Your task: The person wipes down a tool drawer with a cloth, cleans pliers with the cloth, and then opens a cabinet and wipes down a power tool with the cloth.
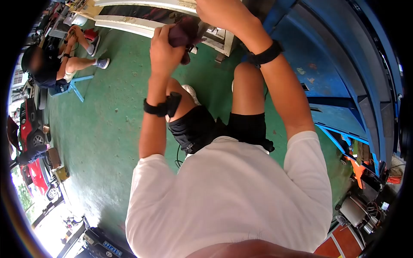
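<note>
My left hand [165,51] is wrapped round a dark maroon cloth [183,33], which hangs beside the edge of a white metal frame [129,23]. Up at the top edge of the view, my right hand [219,12] reaches to the same frame's right part; its fingertips are cut off, so what they touch cannot be made out. Black straps sit on both of my wrists. The frame has two long white rails with a dark gap between them.
Blue metal panels [320,56] stand close on the right. A seated person [45,69] is at the upper left on a blue stool [76,88]. Red vehicles [36,174] are at the far left, a dark car [103,245] at the lower left. Equipment [357,210] stands lower right.
</note>
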Action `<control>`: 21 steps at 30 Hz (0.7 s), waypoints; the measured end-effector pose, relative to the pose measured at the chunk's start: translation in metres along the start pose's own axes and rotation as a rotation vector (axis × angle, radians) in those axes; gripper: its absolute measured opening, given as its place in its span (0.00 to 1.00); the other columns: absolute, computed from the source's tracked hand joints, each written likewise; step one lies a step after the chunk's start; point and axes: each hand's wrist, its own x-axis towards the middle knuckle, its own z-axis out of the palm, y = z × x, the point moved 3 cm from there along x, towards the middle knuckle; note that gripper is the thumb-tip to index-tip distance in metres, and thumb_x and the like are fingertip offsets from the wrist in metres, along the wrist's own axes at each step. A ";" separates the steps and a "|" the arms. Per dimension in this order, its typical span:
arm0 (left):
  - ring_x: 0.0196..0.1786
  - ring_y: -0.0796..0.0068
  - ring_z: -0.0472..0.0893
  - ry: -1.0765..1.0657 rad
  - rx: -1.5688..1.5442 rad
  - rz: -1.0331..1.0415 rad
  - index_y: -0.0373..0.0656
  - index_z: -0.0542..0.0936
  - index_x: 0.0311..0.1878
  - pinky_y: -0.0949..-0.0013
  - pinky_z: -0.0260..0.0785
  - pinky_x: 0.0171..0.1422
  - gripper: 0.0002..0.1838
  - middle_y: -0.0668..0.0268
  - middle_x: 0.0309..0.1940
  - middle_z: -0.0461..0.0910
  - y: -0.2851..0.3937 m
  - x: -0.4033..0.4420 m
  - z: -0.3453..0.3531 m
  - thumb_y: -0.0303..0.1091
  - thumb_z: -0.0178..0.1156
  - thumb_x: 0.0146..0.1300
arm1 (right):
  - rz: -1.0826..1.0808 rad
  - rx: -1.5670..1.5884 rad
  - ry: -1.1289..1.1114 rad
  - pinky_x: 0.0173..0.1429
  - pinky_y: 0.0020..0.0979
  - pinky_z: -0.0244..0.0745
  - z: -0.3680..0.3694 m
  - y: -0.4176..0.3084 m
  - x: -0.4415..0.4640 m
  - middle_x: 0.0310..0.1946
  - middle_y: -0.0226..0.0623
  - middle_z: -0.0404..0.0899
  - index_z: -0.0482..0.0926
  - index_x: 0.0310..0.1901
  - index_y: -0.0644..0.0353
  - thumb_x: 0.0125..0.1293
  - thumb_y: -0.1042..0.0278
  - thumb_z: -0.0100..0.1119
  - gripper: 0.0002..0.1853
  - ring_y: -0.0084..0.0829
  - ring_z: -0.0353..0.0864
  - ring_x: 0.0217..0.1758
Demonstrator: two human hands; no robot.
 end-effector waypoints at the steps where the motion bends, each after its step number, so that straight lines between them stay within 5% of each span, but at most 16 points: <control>1: 0.51 0.46 0.81 0.157 -0.041 0.064 0.41 0.81 0.54 0.52 0.74 0.57 0.24 0.50 0.48 0.80 0.001 -0.009 0.005 0.29 0.67 0.50 | 0.034 0.056 0.051 0.46 0.40 0.81 -0.003 0.001 -0.003 0.36 0.55 0.80 0.81 0.32 0.71 0.56 0.77 0.59 0.06 0.49 0.83 0.44; 2: 0.45 0.45 0.82 0.314 -0.086 0.128 0.39 0.81 0.52 0.52 0.75 0.53 0.23 0.50 0.44 0.80 0.002 -0.015 0.007 0.29 0.66 0.50 | 0.071 0.109 0.100 0.46 0.42 0.81 -0.005 0.003 -0.006 0.35 0.55 0.79 0.81 0.31 0.72 0.56 0.78 0.58 0.06 0.52 0.84 0.40; 5: 0.44 0.44 0.81 0.307 -0.111 0.107 0.38 0.81 0.52 0.52 0.75 0.52 0.22 0.50 0.41 0.80 -0.019 -0.008 -0.007 0.29 0.66 0.50 | 0.074 0.168 0.120 0.44 0.44 0.81 -0.004 0.000 0.000 0.33 0.54 0.79 0.81 0.30 0.72 0.56 0.78 0.57 0.06 0.53 0.84 0.37; 13: 0.53 0.40 0.80 0.328 0.243 -0.163 0.43 0.78 0.54 0.45 0.73 0.56 0.25 0.48 0.49 0.81 -0.126 0.069 -0.037 0.48 0.65 0.57 | 0.054 0.121 0.151 0.42 0.44 0.82 -0.002 0.002 -0.002 0.32 0.54 0.80 0.81 0.29 0.72 0.56 0.77 0.57 0.06 0.52 0.84 0.36; 21: 0.56 0.43 0.82 0.284 0.315 -0.370 0.44 0.80 0.55 0.49 0.74 0.60 0.32 0.50 0.49 0.85 -0.179 0.112 -0.057 0.57 0.69 0.52 | 0.034 0.088 0.150 0.42 0.42 0.82 -0.004 0.003 0.000 0.31 0.53 0.79 0.81 0.29 0.72 0.56 0.77 0.57 0.06 0.50 0.84 0.35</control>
